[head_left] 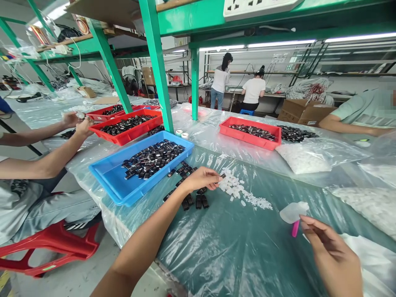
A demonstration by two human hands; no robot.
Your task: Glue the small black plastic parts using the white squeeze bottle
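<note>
My left hand (202, 179) is closed in a pinch on a small black plastic piece (223, 175), at the edge of a pile of small white pieces (233, 185). Below and behind that hand, several black plastic pieces (202, 201) lie on the plastic-covered table. My right hand (332, 251) is at the lower right, thumb and forefinger drawn together; whatever they may pinch is too small to make out. Right by its fingertips are a pink stick (295, 228) and a translucent, flat rounded piece (293, 212). Whether the fingers touch these I cannot tell.
A blue tray (107, 187) of black pieces stands left. Red trays (227, 131) (116, 139) stand farther back. Bags of white pieces (305, 159) lie right. A green post (161, 82) rises behind the blue tray. Other people's hands (82, 123) work at the left.
</note>
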